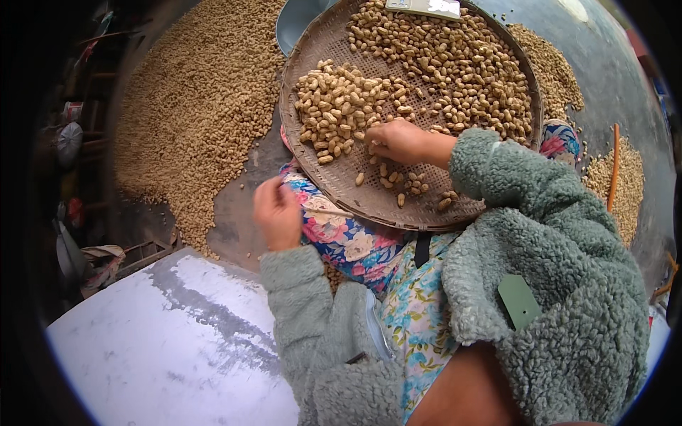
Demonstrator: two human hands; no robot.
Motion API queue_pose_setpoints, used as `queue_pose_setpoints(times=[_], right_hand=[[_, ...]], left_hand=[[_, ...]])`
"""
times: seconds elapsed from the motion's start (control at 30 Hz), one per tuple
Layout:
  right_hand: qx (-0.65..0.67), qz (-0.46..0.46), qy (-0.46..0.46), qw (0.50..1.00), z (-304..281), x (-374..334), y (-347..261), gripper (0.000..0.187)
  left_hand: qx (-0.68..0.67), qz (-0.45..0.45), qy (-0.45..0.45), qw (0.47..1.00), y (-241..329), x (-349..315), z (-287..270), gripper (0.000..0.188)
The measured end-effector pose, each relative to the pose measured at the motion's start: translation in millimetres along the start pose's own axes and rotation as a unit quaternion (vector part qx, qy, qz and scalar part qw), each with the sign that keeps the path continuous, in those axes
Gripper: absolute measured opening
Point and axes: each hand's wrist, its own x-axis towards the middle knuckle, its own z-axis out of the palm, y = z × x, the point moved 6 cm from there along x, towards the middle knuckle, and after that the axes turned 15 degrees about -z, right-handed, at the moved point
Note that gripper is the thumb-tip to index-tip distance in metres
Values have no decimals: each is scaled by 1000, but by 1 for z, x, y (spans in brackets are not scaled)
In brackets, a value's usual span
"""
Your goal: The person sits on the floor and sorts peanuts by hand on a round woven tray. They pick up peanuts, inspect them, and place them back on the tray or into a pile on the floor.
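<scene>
Hand-picking seems the step underway: the right hand (398, 141) reaches into the woven tray (339, 177), fingers curled, any grip hidden. The paler peanut heap (335, 108) lies just left of it, loose peanuts (414, 184) just nearer. The blurred left hand (278, 215) hangs outside the tray, its hold unclear. The next move likely calls for a light pinch.

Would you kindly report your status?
Right hand at tan, unshelled peanuts in round, brown woven tray; grip unclear. Left hand blurred, outside it. Nothing visibly in the way.
</scene>
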Motion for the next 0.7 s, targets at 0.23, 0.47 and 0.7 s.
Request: queue_pose_setpoints(times=[0.23,0.47,0.7], right_hand=[[202,57,107,972,-21,-17,9,24],[655,213,92,719,-25,-97,-7,32],[772,338,134,522,20,-128,-2,34]], left_hand=[[240,48,-268,932,43,-25,120,17],[-87,-184,-384,901,41,-38,135,17],[164,-51,-283,944,48,-34,144,20]])
